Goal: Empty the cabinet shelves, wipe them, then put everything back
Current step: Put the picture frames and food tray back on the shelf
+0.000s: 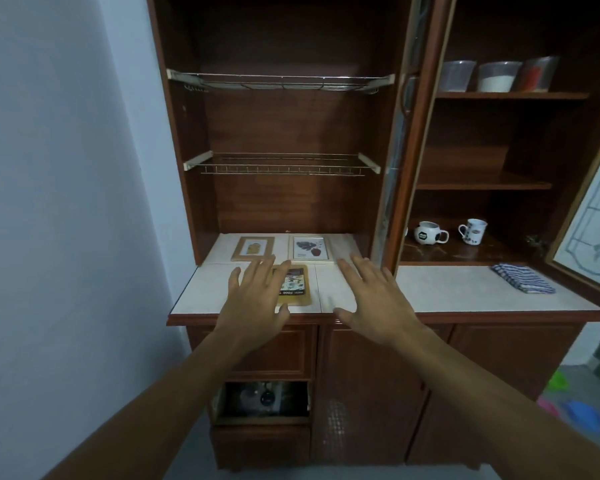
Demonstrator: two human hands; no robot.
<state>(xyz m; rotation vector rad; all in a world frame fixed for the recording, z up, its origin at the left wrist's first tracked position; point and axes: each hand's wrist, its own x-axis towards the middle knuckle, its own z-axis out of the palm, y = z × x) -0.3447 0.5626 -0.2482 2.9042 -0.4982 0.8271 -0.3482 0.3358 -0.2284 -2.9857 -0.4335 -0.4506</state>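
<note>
- Reaching forward over the white tiled counter (465, 292), the left hand (257, 296) and right hand (374, 299) have fingers spread straight and hold nothing.
- Left fingers overlap a yellow-brown packet (297, 289) lying flat; whether they touch it is unclear.
- Two framed pictures (253, 248) (309, 248) lie side by side behind it, below two wire racks (281, 164) in the wooden cabinet (291, 133).
- A folded striped cloth (522, 278) sits on the counter's right end.
- Right compartment: two mugs (428, 233) low, three plastic containers (496, 77) high.
- A pale blue wall (66, 202) stands left.
</note>
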